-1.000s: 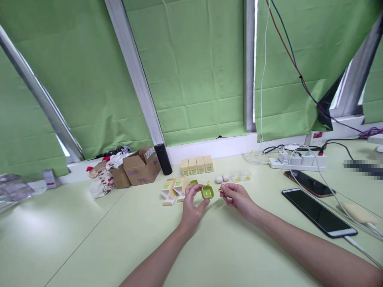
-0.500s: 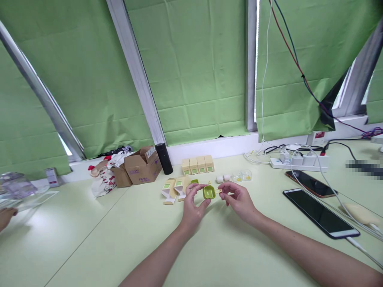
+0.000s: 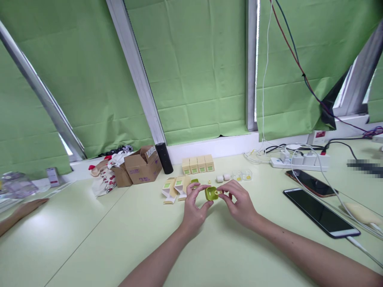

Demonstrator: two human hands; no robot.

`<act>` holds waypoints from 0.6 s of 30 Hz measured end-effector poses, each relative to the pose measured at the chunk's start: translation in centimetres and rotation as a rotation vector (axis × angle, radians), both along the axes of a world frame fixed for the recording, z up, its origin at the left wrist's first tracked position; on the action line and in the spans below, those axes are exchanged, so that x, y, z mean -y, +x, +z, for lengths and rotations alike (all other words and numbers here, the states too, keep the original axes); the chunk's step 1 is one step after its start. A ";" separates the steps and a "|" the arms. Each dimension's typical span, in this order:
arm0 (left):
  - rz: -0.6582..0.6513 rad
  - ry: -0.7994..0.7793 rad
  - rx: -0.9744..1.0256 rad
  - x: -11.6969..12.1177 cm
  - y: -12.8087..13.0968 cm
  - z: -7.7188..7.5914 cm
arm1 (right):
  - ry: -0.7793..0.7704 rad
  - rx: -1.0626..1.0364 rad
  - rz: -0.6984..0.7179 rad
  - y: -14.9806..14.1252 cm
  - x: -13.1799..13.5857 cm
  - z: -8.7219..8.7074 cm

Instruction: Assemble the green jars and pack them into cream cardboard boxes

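Observation:
My left hand pinches a small green square cup between thumb and fingers, its hollow side facing me. In my right hand a tiny pale-yellow piece is gripped by the fingertips, at the cup's right side; whether it is fixed to the cup I cannot tell. Behind the cup lies another small yellow piece. A second green piece is partly hidden behind my left fingers. Two opened cream boxes lie left of it. White cylinders and clear containers sit behind my right hand.
Several closed cream boxes stand in a row near the wall. A black cylinder and a cardboard box are to their left. Phones, cables and a power strip occupy the right. Another person's hand rests at far left.
The cup has shifted slightly right and turned, and my right hand has brought the yellow piece against it. The other person's hand has reached further in at the left.

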State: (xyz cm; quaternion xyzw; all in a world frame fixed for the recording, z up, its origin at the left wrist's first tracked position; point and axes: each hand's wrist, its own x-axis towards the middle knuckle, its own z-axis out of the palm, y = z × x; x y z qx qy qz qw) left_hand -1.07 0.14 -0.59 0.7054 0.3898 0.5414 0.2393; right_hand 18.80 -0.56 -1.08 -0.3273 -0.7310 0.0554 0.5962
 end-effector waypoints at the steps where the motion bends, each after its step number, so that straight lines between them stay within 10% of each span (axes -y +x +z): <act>1: 0.005 0.005 -0.011 0.1 0.0 0.0 | 0.042 0.035 -0.016 0.0 0.0 0.0; 18: -0.007 0.092 -0.091 0.4 0.0 -0.1 | 0.312 0.376 -0.296 -0.7 0.0 0.7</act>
